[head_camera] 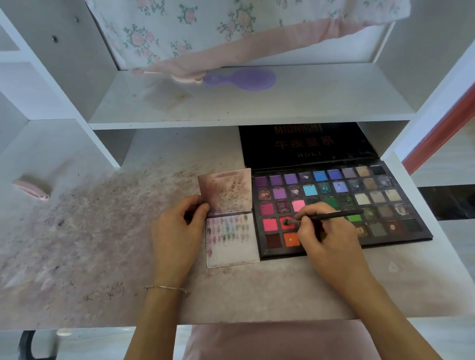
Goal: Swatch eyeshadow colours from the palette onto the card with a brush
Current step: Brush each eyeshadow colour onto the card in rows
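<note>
Powder-stained desk (95,244): left hand (178,233) pinches the card (232,244) beside the palette (371,199), right hand (326,235) grips the brush (327,216) in the red pan; overloading risks fallout smudging existing swatches.

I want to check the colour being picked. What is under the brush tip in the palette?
The brush tip rests in a red pan of the palette, in the fourth row, second from the left. The right hand holding the brush covers the pans beside it, so those colours cannot be seen.
</note>
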### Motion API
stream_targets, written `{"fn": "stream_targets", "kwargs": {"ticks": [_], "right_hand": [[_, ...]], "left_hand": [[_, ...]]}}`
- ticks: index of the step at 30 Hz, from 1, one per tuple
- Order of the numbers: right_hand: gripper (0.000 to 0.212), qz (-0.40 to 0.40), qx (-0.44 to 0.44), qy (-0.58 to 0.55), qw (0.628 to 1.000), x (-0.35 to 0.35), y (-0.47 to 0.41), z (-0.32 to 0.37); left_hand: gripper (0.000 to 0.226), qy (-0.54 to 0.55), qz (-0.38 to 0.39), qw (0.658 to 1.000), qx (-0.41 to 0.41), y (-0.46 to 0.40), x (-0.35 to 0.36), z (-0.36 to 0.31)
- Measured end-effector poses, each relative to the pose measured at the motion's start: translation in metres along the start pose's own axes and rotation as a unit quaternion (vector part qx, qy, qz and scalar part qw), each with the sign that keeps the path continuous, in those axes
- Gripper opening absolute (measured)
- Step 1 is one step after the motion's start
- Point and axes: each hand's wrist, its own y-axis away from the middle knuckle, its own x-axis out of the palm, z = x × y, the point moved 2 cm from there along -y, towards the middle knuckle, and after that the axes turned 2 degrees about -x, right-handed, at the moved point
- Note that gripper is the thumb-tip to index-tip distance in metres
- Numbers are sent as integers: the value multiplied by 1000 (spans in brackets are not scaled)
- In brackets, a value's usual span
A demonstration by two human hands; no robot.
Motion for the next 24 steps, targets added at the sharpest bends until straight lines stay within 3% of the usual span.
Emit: {"fn": "stream_targets", "kwargs": {"ticks": [24], "right_hand": [[25, -44, 6, -49, 998, -4, 0, 7]], "left_hand": [[18, -11, 3, 1000, 3, 0, -1, -1]]}}
